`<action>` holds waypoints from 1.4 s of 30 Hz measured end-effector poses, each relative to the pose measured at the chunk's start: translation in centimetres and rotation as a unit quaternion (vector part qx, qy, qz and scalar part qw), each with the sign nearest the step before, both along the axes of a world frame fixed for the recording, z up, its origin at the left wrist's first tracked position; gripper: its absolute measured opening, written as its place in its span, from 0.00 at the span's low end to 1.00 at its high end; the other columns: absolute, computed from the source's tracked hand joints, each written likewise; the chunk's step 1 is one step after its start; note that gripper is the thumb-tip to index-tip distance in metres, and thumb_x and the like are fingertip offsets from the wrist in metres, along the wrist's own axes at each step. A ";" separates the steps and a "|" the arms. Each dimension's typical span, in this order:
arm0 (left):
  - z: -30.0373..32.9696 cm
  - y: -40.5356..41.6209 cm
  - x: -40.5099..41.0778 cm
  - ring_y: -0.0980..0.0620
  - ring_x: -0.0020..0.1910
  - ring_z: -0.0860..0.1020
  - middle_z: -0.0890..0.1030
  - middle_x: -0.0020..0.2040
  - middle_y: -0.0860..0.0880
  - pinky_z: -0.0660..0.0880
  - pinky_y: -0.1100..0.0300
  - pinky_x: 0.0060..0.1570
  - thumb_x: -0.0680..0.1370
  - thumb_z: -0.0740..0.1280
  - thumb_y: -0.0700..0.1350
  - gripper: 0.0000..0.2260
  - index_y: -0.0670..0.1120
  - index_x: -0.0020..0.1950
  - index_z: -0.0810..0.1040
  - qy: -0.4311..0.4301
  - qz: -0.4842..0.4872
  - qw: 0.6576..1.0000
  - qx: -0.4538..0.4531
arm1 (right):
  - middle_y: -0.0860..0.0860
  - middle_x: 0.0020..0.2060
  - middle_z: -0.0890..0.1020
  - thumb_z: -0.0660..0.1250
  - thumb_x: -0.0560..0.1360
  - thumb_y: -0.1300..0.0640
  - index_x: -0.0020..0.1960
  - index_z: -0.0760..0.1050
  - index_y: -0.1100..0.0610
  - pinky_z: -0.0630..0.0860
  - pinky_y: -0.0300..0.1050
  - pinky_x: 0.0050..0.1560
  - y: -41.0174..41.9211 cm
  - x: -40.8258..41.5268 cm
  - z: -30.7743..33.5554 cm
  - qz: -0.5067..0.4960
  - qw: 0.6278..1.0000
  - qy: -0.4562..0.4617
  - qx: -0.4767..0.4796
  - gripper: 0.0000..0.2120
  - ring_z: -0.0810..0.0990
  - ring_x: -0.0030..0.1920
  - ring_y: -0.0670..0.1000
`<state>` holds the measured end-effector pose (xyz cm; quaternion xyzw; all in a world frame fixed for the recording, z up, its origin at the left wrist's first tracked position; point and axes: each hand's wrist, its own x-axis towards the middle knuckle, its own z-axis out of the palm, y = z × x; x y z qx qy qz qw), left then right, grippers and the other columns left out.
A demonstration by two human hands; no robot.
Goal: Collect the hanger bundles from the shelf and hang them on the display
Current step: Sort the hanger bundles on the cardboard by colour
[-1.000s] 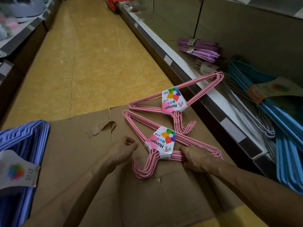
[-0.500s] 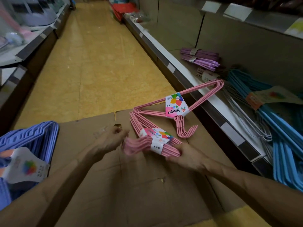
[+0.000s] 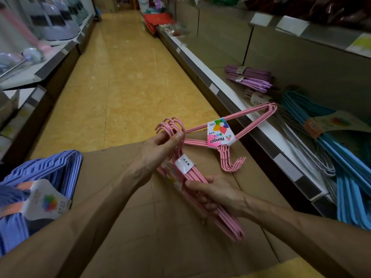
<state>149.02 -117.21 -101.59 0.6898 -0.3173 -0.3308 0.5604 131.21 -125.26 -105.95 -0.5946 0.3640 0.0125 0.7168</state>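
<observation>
I hold a pink hanger bundle edge-on above the flattened cardboard. My left hand pinches its hooks at the top. My right hand grips its lower bars from beneath. A second pink hanger bundle with a colourful label lies flat on the cardboard just behind, its far corner resting on the shelf edge. On the right shelf lie blue hanger bundles, purple hanger bundles and white wire hangers.
A lilac-blue hanger bundle with a label lies at the left edge of the cardboard. The yellow aisle floor runs ahead between two shelving rows. The left shelves carry plastic goods. Price-tag rails line the upper right shelf.
Both hands have lifted the nearer pink bundle off the cardboard and turned it on edge. My left hand moved from beside it to the hooks. The view tilted upward.
</observation>
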 end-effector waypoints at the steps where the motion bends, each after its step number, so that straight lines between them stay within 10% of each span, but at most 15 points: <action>1: 0.2 -0.2 -0.2 0.56 0.54 0.82 0.85 0.52 0.55 0.76 0.56 0.59 0.73 0.72 0.60 0.12 0.56 0.51 0.84 -0.012 0.024 1.000 -0.006 | 0.50 0.27 0.73 0.74 0.74 0.49 0.54 0.78 0.62 0.64 0.38 0.21 0.5 0.2 0.3 0.010 1.000 -0.002 0.023 0.18 0.66 0.23 0.47; 9: 0.7 1.2 0.4 0.63 0.41 0.83 0.85 0.45 0.54 0.77 0.70 0.38 0.72 0.76 0.45 0.10 0.49 0.53 0.83 -0.029 0.118 0.991 -0.053 | 0.53 0.36 0.78 0.68 0.79 0.58 0.60 0.72 0.62 0.76 0.40 0.30 3.7 1.3 2.5 0.063 0.986 -0.059 0.145 0.13 0.75 0.31 0.49; 16: 1.8 4.2 2.8 0.54 0.51 0.85 0.87 0.50 0.52 0.80 0.57 0.51 0.75 0.73 0.42 0.07 0.51 0.52 0.83 -0.001 0.116 0.989 -0.096 | 0.57 0.44 0.82 0.65 0.80 0.64 0.66 0.69 0.62 0.84 0.47 0.39 4.9 2.2 5.1 0.118 0.975 -0.064 0.179 0.15 0.82 0.38 0.52; 29: 3.5 9.4 7.0 0.54 0.50 0.84 0.86 0.50 0.49 0.81 0.62 0.47 0.76 0.72 0.42 0.08 0.45 0.55 0.83 -0.060 0.147 0.983 -0.096 | 0.58 0.51 0.84 0.64 0.79 0.68 0.62 0.73 0.62 0.83 0.54 0.52 10.4 7.8 3.9 0.145 0.948 -0.085 0.271 0.13 0.85 0.47 0.55; 37: 4.4 13.2 10.8 0.59 0.43 0.82 0.85 0.45 0.50 0.78 0.66 0.42 0.75 0.72 0.50 0.07 0.48 0.49 0.84 -0.154 0.111 0.980 0.056 | 0.52 0.48 0.83 0.68 0.77 0.65 0.61 0.74 0.57 0.80 0.47 0.50 13.6 11.9 2.0 0.175 0.972 -0.045 0.152 0.13 0.83 0.47 0.48; 42: 4.3 16.6 14.7 0.48 0.34 0.72 0.79 0.35 0.41 0.66 0.56 0.34 0.71 0.64 0.72 0.35 0.38 0.42 0.84 -0.266 0.154 0.921 0.239 | 0.52 0.47 0.81 0.68 0.78 0.65 0.56 0.74 0.55 0.80 0.47 0.51 17.1 15.1 0.1 0.170 0.977 -0.047 0.120 0.10 0.80 0.49 0.50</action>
